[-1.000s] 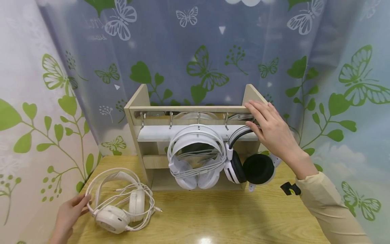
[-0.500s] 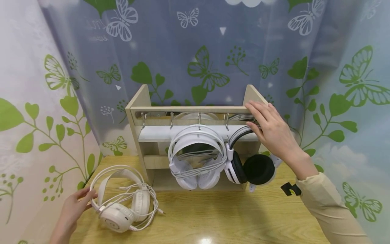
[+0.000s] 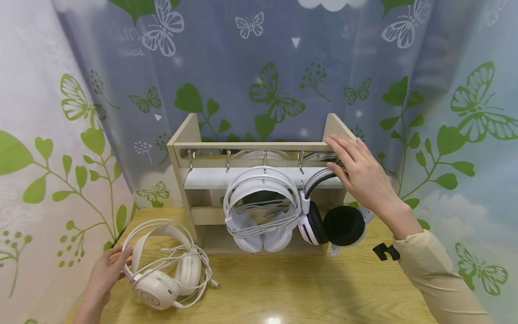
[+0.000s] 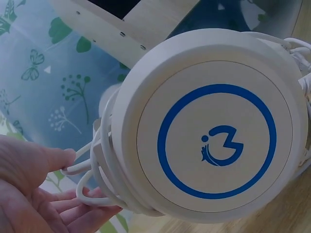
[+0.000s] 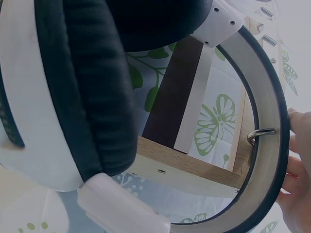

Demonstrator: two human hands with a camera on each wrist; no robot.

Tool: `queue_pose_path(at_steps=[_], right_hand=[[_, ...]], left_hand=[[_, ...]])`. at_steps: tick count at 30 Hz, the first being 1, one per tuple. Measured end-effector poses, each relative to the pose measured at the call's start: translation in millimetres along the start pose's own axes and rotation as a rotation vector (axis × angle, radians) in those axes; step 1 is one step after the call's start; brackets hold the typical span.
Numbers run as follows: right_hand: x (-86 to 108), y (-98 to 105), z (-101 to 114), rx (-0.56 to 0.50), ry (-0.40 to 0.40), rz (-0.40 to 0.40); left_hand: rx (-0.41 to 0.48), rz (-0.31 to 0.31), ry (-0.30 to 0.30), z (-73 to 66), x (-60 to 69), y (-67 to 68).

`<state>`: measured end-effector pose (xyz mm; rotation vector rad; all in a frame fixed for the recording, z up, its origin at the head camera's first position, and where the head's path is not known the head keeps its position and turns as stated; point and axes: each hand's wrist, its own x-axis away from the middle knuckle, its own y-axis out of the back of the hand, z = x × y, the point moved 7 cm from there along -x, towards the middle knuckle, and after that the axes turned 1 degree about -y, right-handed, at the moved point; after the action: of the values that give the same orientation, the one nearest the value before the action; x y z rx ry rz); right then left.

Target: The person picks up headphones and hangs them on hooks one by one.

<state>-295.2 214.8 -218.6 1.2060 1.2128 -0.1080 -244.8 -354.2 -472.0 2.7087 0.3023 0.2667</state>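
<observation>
At the table's left, my left hand (image 3: 108, 271) pinches the headband of white headphones (image 3: 155, 288) bundled with their white cable. The left wrist view shows thumb and fingers at the band and cable, beside a round ear cup (image 4: 218, 145) with a blue ring. My right hand (image 3: 362, 173) rests, fingers fairly straight, on the right end of the wooden rack's top rail (image 3: 251, 146). It touches the headband of black-and-white headphones (image 3: 313, 222), which hang from a hook (image 5: 261, 132). Another white pair (image 3: 262, 209) hangs at the middle hook, its cable wound across.
Several metal hooks (image 3: 228, 160) line the rack's rail, with a white shelf (image 3: 206, 178) behind them. The rack stands on a wood-grain table (image 3: 283, 283). Patterned curtains (image 3: 226, 67) surround the table on the back and sides. A black clip-like piece (image 3: 386, 251) sits by the right sleeve.
My left hand and the white headphones it holds have shifted a little to the right, with the headband slightly raised. The right hand and the hanging headphones have stayed in place.
</observation>
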Motion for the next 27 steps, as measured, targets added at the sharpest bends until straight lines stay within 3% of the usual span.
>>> queue_pose_path(at_steps=[5,10,19,27], right_hand=[[0.3,0,0,-0.001,0.003,-0.005],[-0.1,0,0,-0.004,0.004,-0.008],[-0.6,0,0,0.002,0.003,-0.002],[0.2,0,0,0.004,0.001,0.005]], left_hand=[[0.02,-0.005,0.003,0.6,1.8,1.0],[0.018,0.032,-0.009,-0.4,5.0,4.3],[0.084,0.052,-0.175,-6.3,16.1,11.3],[0.206,0.058,-0.25,-14.0,19.3,11.9]])
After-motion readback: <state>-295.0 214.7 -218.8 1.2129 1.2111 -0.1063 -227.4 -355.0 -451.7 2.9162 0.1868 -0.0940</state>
